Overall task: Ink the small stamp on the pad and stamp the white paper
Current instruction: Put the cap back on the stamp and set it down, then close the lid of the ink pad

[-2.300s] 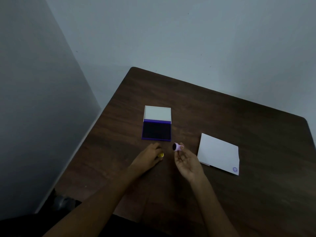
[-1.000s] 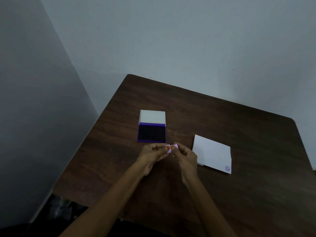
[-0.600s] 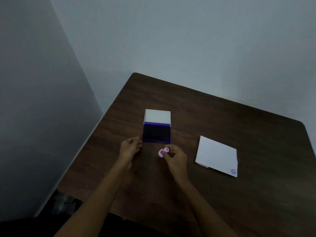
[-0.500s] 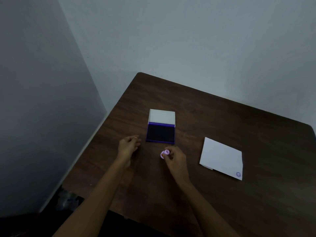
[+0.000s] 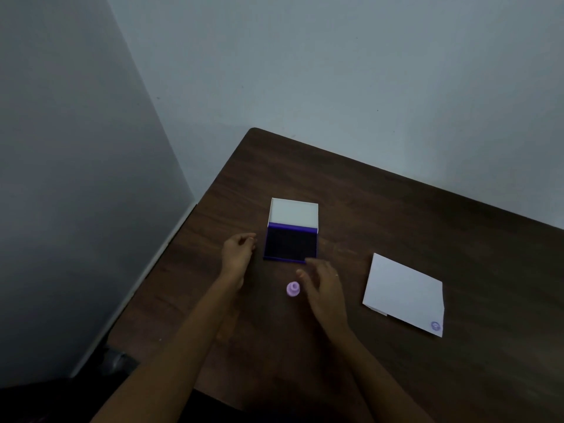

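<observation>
The stamp (image 5: 293, 289) stands alone on the table (image 5: 396, 209), near the person and just left of the right hand (image 5: 323, 288). No finger touches it. The right hand is released, its fingers spread and loose beside the stamp. The left hand (image 5: 236, 251) is curled loosely, just left of the pad (image 5: 291, 245), and I cannot tell whether something small is inside it. The pad lies open, with its dark ink face up and its white lid (image 5: 293, 212) folded back on the far side. The paper (image 5: 403, 293) lies well to the right, and a purple print (image 5: 436, 326) already sits on its near right corner.

What can go wrong from here, in my judgement: the stamp is small and round, so a careless pinch can tip it or make it roll away. If it is pressed on the pad at a tilt, only a part of its face takes ink and the mark comes out broken. The paper is light and nothing holds it, so it may slide under the stamp and smear. A new mark can also fall on the old print if the place is not chosen with care. Wet ink may reach the fingers or the table.

The count: one stamp, one pad with one lid, one paper, one print, two hands.
</observation>
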`<action>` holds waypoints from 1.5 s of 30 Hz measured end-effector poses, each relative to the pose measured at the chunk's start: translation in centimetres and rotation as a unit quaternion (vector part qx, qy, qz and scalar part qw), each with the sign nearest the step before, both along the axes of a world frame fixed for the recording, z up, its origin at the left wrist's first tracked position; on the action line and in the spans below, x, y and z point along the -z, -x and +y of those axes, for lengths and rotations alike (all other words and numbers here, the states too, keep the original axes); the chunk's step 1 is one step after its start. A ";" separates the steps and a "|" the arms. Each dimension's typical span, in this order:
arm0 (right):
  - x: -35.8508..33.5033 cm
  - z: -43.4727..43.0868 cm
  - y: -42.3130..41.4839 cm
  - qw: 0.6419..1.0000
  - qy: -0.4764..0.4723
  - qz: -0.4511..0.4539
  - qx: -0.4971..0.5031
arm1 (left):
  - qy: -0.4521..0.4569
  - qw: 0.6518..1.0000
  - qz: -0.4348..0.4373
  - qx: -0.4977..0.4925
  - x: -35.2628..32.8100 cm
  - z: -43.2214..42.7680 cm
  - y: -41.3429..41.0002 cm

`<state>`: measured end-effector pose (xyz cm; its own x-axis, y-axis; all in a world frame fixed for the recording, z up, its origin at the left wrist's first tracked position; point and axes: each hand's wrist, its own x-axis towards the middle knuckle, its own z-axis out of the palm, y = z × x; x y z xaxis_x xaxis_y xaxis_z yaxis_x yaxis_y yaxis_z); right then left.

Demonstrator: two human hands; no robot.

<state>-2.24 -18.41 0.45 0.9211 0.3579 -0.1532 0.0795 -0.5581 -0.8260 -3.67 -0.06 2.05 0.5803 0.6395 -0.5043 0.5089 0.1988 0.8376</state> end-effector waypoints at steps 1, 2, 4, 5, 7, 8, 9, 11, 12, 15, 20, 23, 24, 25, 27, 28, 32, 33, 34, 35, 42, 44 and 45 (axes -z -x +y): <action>-0.3 0.1 -1.1 0.999 -0.025 0.011 0.039 | -0.019 1.000 -0.001 0.006 0.0 0.2 -0.8; -0.6 0.3 -2.4 0.996 -0.045 0.028 0.070 | -0.035 0.999 -0.001 0.012 -0.1 0.3 -1.6; -1.1 1.0 -5.2 0.989 -0.061 0.069 0.119 | -0.051 0.998 -0.002 0.029 -0.3 0.5 -3.3; -1.4 1.4 -6.6 0.985 -0.063 0.086 0.137 | -0.050 0.998 -0.003 0.039 -0.4 0.5 -4.2; -1.6 2.2 -9.0 0.981 -0.064 0.106 0.148 | -0.038 0.997 -0.002 0.060 -0.6 0.4 -5.8; -1.6 2.5 -10.0 0.980 -0.064 0.117 0.148 | -0.034 0.997 -0.001 0.069 -0.6 0.3 -6.6; -1.6 2.8 -10.9 0.979 -0.064 0.129 0.146 | -0.032 0.996 0.000 0.078 -0.6 0.3 -7.3; -1.5 3.3 -12.0 0.976 -0.066 0.152 0.139 | -0.041 0.995 0.006 0.096 -0.6 0.1 -8.4; -1.4 3.5 -12.3 0.975 -0.071 0.163 0.132 | -0.048 0.994 0.008 0.102 -0.7 -0.1 -8.9; -1.2 4.1 -12.5 0.973 -0.075 0.194 0.098 | -0.058 0.993 0.016 0.105 -0.6 -0.5 -9.7; -1.4 5.1 -12.6 0.970 -0.074 0.214 0.086 | -0.047 0.993 0.021 0.103 -0.8 -0.8 -9.9; -2.1 4.7 -12.8 0.962 -0.120 0.207 0.130 | -0.040 0.995 -0.002 0.087 -1.3 -0.4 -9.6; -2.4 4.6 -12.9 0.961 -0.129 0.198 0.141 | -0.039 0.996 -0.011 0.081 -1.6 -0.3 -9.5; -2.6 4.4 -12.8 0.962 -0.131 0.187 0.149 | -0.039 0.996 -0.020 0.078 -1.8 -0.1 -9.3; -3.2 4.1 -12.6 0.966 -0.134 0.163 0.151 | -0.039 0.996 -0.028 0.079 -2.5 0.1 -8.9; -3.4 3.9 -12.4 0.968 -0.138 0.151 0.147 | -0.043 0.995 -0.027 0.083 -2.8 0.3 -8.7; -3.9 3.3 -11.0 0.981 -0.124 0.102 0.112 | -0.070 0.990 -0.028 0.115 -3.7 0.3 -7.4; -3.9 3.2 -10.6 0.984 -0.112 0.091 0.100 | -0.082 0.989 -0.028 0.123 -3.8 0.2 -7.0; -3.8 3.0 -10.1 0.988 -0.101 0.080 0.089 | -0.095 0.987 -0.026 0.128 -3.9 0.0 -6.5; -3.8 2.7 -9.7 0.990 -0.091 0.071 0.081 | -0.108 0.985 -0.024 0.130 -4.0 -0.2 -6.0; -3.0 1.1 -5.3 0.997 -0.029 -0.002 0.070 | -0.155 0.980 -0.043 0.116 -3.3 -2.2 -1.2; -2.7 0.9 -4.0 0.998 -0.006 -0.015 0.063 | -0.171 0.977 -0.033 0.126 -2.5 -2.8 0.0; -2.6 0.9 -3.4 0.998 0.006 -0.019 0.058 | -0.179 0.975 -0.028 0.130 -2.1 -3.1 0.6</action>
<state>1.20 -17.52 3.02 0.9615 0.2472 -0.1204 0.0457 -0.5755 -0.8165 -4.22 -3.19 4.11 0.7665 0.5964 -0.2381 0.4545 -0.2418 0.8573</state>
